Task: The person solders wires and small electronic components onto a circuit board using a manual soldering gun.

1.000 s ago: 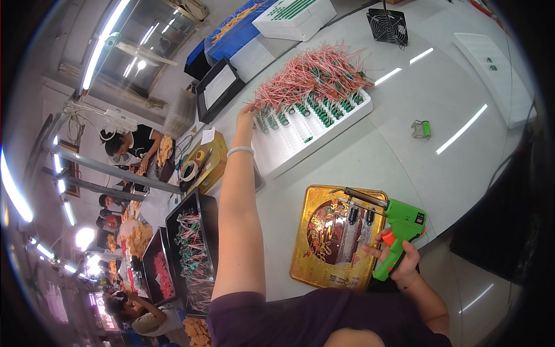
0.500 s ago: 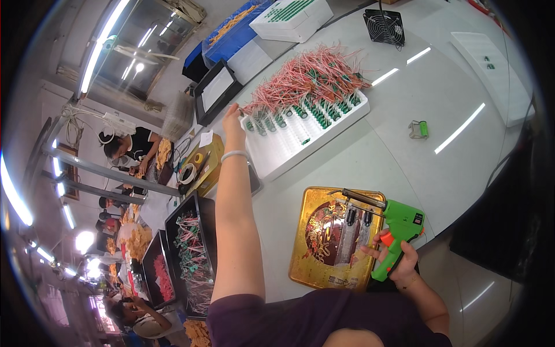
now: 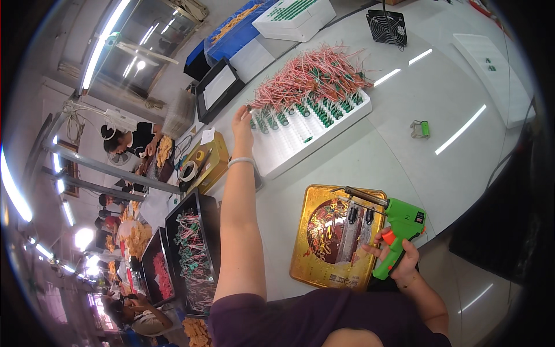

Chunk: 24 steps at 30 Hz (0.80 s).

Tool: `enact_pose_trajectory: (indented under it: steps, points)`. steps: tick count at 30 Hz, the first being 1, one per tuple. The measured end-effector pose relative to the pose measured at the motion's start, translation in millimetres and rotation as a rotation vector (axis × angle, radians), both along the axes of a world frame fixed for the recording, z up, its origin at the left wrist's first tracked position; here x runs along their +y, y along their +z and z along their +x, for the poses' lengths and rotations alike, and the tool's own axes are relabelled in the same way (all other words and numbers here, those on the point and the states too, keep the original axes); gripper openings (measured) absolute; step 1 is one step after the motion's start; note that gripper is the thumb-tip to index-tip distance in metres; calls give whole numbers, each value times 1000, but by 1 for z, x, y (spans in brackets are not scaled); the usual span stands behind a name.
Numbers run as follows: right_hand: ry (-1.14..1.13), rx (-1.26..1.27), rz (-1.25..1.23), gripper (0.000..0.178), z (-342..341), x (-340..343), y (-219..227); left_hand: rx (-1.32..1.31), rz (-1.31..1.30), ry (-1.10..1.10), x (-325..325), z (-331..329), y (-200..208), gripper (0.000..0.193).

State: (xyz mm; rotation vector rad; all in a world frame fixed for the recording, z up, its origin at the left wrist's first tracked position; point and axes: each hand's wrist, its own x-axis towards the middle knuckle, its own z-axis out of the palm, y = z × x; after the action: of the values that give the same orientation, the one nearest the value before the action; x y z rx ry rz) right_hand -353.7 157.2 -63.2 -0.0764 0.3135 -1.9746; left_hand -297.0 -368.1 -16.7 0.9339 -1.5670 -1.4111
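My right hand (image 3: 404, 263) is wrapped round the grip of a green soldering gun (image 3: 407, 220), a finger by its orange trigger. The gun's metal tip points left over a gold tin (image 3: 303, 263) with a dark red round design and a clear strip on it. My left arm reaches forward, and my left hand (image 3: 243, 124) is at the left edge of a white foam tray (image 3: 283, 153). Its fingers are drawn together there, by a small dark bit too unclear to name. Rows of green coil-like parts stand in the tray, under a heap of pink and white wires (image 3: 312, 78).
A small green-and-metal holder (image 3: 420, 129), a black fan (image 3: 386, 28) and a white foam panel (image 3: 491, 81) are on the right of the table. Black trays (image 3: 193, 254) of wired parts stand left. Behind are a blue bin (image 3: 234, 29) and a white foam box (image 3: 295, 20). Co-workers sit far left.
My left hand has moved slightly right, closer to the wires at the tray's left edge. My right hand and the soldering gun have hardly moved.
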Motion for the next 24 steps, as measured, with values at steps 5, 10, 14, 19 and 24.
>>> enact_pose_trajectory:
  steps: [5,10,14,19,24]
  points:
    - [-2,0,-1,44,1,0,0,93,-55,-65,10,-20,7,54]
    - [-1,-5,15,45,1,0,1,-36,-79,-82,3,-28,4,56]
    - [8,-6,3,45,-1,0,-2,-380,-375,-32,35,-35,14,62]
    - [37,-11,-8,45,-1,0,-2,-346,-305,-56,13,-15,12,61]
    - [7,-14,5,44,0,0,4,-356,-322,-173,10,-23,-2,48]
